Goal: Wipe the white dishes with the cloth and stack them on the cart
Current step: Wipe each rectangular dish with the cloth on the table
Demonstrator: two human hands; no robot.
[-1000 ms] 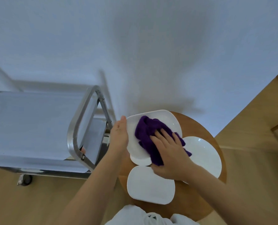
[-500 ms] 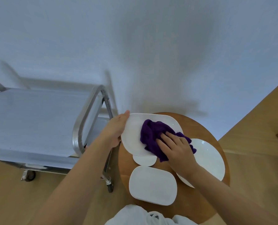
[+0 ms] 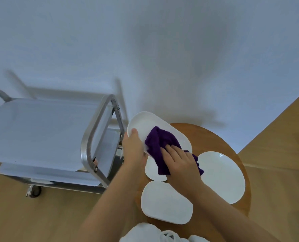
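Your left hand [image 3: 133,149] grips the raised dish [image 3: 148,126] at its near-left rim, thumb over the top edge and the other fingers hidden behind it; your right hand [image 3: 179,163] lies with fingers fairly flat on the purple cloth [image 3: 158,145], pressing it against the dish's inner face. The dish is tilted up off the round wooden desk [image 3: 213,137], its long axis running from upper left, toward the cart, down to lower right, toward your right hand; the cloth covers the lower right half, so the bare part lies up and to the left of that hand, nearer your left thumb. Wiping along that axis, away from you and leftward, looks the shortest way to reach the unwiped end.

The cart [image 3: 40,126] stands just left of the desk, its metal rail [image 3: 91,145] near your left wrist; its top shelf shows no dishes, so the stack is not yet begun. Your left hand is the nearer one to the cart, and I judge it the one to carry the dish over the rail.

Three more white dishes lie on the desk: a small one [image 3: 154,173] partly under the cloth, a rounded rectangular one [image 3: 166,203] nearest you, and a large round plate [image 3: 222,177] on the right.
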